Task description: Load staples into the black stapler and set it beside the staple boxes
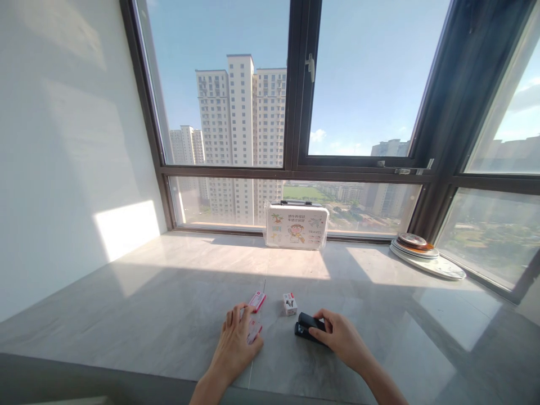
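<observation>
Right hand (pixel 340 338) gripping a black stapler (pixel 310 326), left hand (pixel 237 333) covering pink-and-white boxes (pixel 257 300), both working over a window ledge (pixel 160 320).
Right thumb and fingers are pinching the stapler from behind, likely for control, leaving its front end free. Left fingers are arching, slightly parted, over two boxes, maybe keeping them put; can't tell if gripping or just touching. Small white box (pixel 289 304) is sitting between the hands, just beyond the stapler. Carrying case (pixel 297 228) and stacked plates (pixel 449 270) are standing back by the window, probably out of the way. Front edge is running beneath the forearms; room is opening leftward to the wall (pixel 63 185) and forward toward the case.
</observation>
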Demonstrator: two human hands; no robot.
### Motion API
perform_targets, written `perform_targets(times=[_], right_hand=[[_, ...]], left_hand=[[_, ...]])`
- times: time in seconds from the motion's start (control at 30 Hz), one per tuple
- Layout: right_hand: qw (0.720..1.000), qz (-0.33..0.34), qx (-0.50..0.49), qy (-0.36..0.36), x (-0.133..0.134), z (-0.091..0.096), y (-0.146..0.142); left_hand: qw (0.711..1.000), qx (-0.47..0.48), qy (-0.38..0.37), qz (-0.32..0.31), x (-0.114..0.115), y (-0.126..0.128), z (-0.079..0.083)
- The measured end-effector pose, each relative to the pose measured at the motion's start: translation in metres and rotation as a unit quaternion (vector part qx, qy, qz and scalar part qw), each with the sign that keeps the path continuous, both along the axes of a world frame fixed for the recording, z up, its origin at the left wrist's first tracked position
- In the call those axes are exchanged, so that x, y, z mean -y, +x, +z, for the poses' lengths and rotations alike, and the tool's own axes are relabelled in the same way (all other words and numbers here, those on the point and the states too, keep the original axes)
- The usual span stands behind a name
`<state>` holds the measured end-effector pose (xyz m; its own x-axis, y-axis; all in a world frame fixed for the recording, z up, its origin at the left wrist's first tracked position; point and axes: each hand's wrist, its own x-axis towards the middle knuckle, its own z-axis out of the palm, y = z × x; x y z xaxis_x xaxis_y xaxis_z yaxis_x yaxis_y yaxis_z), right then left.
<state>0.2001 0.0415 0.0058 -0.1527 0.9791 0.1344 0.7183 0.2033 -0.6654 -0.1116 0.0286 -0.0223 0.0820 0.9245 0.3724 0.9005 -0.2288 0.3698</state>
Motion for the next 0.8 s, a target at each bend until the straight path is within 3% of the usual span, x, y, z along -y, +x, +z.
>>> perform_targets(times=[0.4, 0.53, 0.67, 0.8], right_hand=[[0.997, -0.05, 0.06, 0.019, 0.003, 0.005, -0.006], [0.992, -0.084, 0.096, 0.02, 0.002, 0.006, -0.006], [0.992, -0.116, 0.042, 0.001, -0.012, 0.006, -0.009], [0.994, -0.107, -0.025, -0.013, -0.029, 0.005, -0.024]], left_hand=[[0.999, 0.017, 0.022, 0.024, -0.019, 0.04, -0.009], [0.999, 0.035, 0.031, -0.015, -0.019, 0.06, -0.015], [0.998, 0.052, 0.028, 0.003, -0.016, 0.082, -0.02], [0.997, 0.034, 0.075, 0.001, -0.015, 0.101, -0.021]])
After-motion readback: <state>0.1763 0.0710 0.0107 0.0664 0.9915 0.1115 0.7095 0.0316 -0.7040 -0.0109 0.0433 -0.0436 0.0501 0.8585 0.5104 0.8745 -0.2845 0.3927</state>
